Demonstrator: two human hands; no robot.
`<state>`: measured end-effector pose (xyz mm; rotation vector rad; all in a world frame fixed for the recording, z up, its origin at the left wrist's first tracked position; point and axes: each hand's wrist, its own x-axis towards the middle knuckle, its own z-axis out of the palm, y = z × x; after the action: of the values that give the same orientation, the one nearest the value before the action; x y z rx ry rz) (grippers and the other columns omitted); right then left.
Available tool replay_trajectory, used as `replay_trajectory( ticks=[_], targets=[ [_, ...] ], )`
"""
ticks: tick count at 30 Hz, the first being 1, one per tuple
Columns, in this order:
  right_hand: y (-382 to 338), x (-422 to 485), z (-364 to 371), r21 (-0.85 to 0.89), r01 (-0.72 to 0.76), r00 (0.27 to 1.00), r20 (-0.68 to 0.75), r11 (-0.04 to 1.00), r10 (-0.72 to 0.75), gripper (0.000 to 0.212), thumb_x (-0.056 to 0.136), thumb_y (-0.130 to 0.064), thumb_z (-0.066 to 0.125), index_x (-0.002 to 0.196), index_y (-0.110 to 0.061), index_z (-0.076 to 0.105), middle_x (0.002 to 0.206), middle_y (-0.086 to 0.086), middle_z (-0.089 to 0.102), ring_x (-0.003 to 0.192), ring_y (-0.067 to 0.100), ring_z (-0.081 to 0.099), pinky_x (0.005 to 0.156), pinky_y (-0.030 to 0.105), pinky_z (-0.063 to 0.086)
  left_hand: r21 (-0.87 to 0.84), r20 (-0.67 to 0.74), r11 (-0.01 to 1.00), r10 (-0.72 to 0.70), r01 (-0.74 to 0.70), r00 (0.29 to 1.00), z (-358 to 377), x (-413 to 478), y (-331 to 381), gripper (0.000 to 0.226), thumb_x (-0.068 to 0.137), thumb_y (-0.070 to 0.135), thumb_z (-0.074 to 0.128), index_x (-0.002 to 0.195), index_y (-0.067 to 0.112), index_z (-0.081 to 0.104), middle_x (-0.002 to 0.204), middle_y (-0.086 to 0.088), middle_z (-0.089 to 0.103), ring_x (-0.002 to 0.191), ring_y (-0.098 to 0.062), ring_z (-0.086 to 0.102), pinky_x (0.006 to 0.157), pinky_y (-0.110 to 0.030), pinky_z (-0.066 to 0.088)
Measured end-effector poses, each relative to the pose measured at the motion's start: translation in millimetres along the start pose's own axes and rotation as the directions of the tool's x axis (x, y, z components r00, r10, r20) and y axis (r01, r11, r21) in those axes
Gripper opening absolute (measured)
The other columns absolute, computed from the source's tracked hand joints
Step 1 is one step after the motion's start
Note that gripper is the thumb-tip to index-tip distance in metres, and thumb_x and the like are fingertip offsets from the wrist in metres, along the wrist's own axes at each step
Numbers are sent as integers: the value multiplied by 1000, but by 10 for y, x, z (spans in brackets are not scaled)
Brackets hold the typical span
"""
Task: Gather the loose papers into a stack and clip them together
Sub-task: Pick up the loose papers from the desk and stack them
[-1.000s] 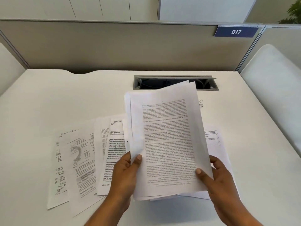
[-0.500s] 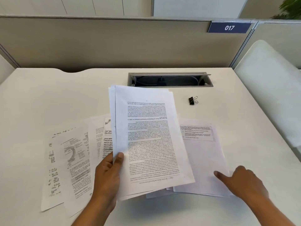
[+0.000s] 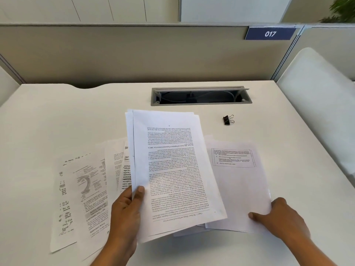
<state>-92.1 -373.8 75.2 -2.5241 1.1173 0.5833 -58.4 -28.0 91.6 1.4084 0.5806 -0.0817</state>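
My left hand (image 3: 124, 210) grips a bundle of printed sheets (image 3: 172, 169) by its left edge, thumb on top, holding it tilted just above the white desk (image 3: 57, 116). To the right lie mostly blank sheets (image 3: 238, 189) flat on the desk; my right hand (image 3: 276, 215) pinches their lower right corner, thumb on top. More loose printed pages (image 3: 84, 196) are fanned out on the desk to the left, partly hidden under the held bundle. A black binder clip (image 3: 227, 120) lies alone on the desk behind the papers.
An open grey cable tray (image 3: 199, 96) is set into the desk behind the papers. A beige partition (image 3: 134, 54) with a blue "017" sign (image 3: 269, 33) closes the back. A white chair back (image 3: 317, 104) stands at the right edge.
My right hand let go of the bundle, moved right and down, and now pinches the corner of the sheets on the desk. The bundle, held by my left hand alone, has lowered.
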Motion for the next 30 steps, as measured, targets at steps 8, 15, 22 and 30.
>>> replay_trajectory(
  ticks=[8,15,22,30],
  targets=[
    [128,32,-19,189,111,991,-97,976,-94,47,87,-38,67,54,-12,44,51,3,54,55,25,54,50,29,32,33,-18,999,-13,13,1000,-100,20,7,21,100,23,58,106,17,76,109,5,79,105,-20,72,94,-38,54],
    [195,13,-229,472,176,981,-156,864,-114,12,93,-19,62,89,-13,72,76,7,71,68,32,65,66,47,58,59,-45,998,-7,9,999,-167,78,11,22,101,24,56,110,15,75,116,2,76,109,-22,70,95,-38,53],
    [201,-89,-450,808,120,990,-140,577,-10,20,95,-19,61,112,-11,69,99,13,67,77,22,57,69,34,49,53,-41,998,-31,33,999,-143,104,-5,21,101,24,57,107,15,75,110,2,79,105,-22,71,91,-37,53],
    [-99,-397,-489,939,62,988,-9,337,-157,16,98,-18,55,98,-14,70,76,-7,71,74,12,55,68,29,43,50,-9,996,-70,70,998,-30,78,-12,22,101,26,57,113,19,73,115,1,78,107,-25,72,100,-49,54]
  ],
)
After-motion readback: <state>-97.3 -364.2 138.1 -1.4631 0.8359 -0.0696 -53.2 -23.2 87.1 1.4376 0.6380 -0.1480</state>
